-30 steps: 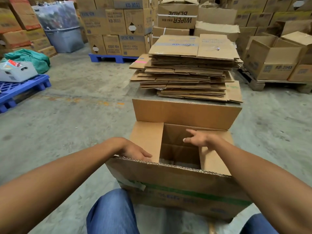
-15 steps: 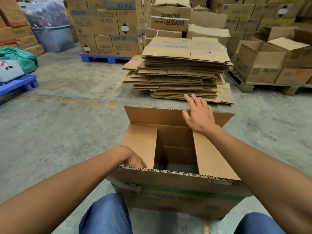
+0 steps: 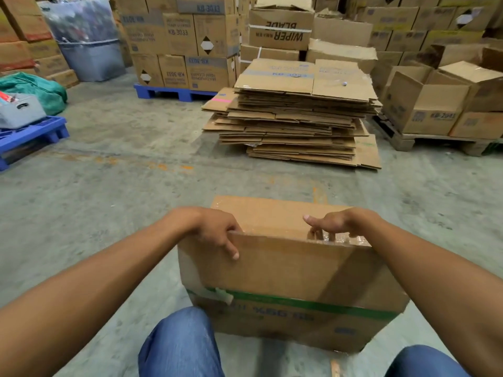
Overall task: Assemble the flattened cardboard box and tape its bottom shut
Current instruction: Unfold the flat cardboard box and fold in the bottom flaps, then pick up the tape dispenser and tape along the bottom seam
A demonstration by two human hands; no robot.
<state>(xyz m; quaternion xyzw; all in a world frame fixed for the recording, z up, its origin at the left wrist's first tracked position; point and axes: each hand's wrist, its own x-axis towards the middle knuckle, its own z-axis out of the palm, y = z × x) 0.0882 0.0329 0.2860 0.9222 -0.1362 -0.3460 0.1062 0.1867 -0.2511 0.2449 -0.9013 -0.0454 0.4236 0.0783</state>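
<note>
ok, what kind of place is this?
Most likely a warehouse or packing area: tall stacks of printed brown cardboard cartons on a blue plastic pallet, a pile of flattened cardboard boxes, bare concrete floor.

Grey concrete floor (image 3: 114, 191), stacked cartons (image 3: 179, 42), blue pallets (image 3: 174, 92)
</note>
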